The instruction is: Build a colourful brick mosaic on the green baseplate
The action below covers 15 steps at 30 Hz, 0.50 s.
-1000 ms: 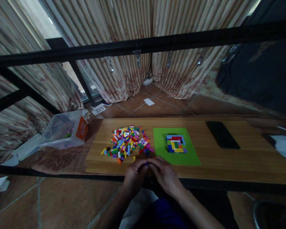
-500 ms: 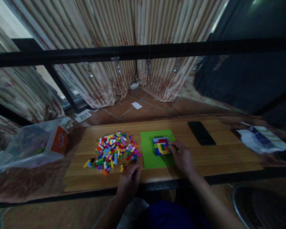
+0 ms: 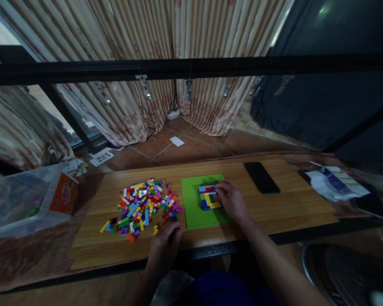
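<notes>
A green baseplate (image 3: 191,216) lies on the wooden board. On it stands a block of multicoloured toy bricks (image 3: 210,199), with blue, yellow, red and white pieces. My right hand (image 3: 232,199) reaches over the plate's right side, its fingers pinched at the upper right corner of that block; anything between the fingertips is hidden. Near the board's front edge, my left hand (image 3: 165,242) rests with curled fingers, left of the baseplate. Whether it holds a small piece cannot be made out. Just beyond it spreads a pile of loose toy bricks (image 3: 147,204).
A dark phone (image 3: 261,177) lies on the wooden board (image 3: 293,204) to the right. Farther right are white and blue packets (image 3: 338,182). At the left stands a clear plastic box (image 3: 22,204) with an orange label. A black bar (image 3: 191,68) crosses before the curtains.
My right hand has shifted from the brick block's right side toward its upper right corner. My left hand stays curled by the pile. The whole view has turned slightly right.
</notes>
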{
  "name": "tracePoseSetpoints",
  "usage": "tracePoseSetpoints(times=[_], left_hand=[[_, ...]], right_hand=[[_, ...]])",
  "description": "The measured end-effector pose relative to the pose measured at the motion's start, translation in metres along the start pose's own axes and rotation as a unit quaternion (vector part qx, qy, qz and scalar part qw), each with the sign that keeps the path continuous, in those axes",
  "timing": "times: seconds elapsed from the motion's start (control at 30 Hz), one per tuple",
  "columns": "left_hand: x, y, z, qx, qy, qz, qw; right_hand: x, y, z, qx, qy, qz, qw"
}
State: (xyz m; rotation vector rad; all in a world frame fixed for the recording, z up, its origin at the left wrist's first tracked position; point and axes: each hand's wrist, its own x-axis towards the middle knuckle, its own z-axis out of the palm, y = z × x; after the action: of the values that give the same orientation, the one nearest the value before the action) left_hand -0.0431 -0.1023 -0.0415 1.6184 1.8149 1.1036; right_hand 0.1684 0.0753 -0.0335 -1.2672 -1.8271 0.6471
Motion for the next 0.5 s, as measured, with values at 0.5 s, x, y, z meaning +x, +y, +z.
tracePoseSetpoints(times=[0.5], left_hand=[[0.001,0.002,-0.001,-0.006,-0.008,0.004,1.000]], right_hand=[[0.005,0.012,0.015,0.107,0.024,0.191,0.975]])
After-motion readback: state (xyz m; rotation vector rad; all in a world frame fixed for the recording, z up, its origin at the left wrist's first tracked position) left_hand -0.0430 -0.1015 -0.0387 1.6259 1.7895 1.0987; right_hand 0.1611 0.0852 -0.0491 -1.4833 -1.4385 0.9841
